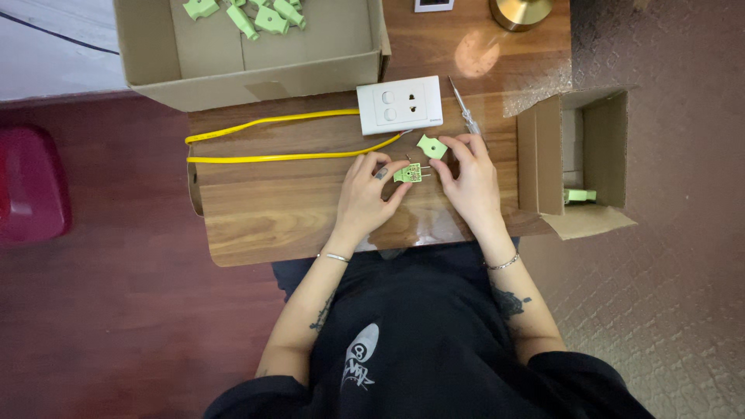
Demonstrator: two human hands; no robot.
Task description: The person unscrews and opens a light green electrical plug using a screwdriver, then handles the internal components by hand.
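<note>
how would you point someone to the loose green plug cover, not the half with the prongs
Start at the white switch-and-socket plate on the wooden table. Just below its right corner, by the right hand, lies the green cover: flat and prongless, unlike the plug half both hands pinch.

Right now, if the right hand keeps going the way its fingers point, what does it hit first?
The right hand points up-left across the table. Probably first: the loose green plug cover at its fingertips, then the white socket plate. Depth is unclear.
</note>
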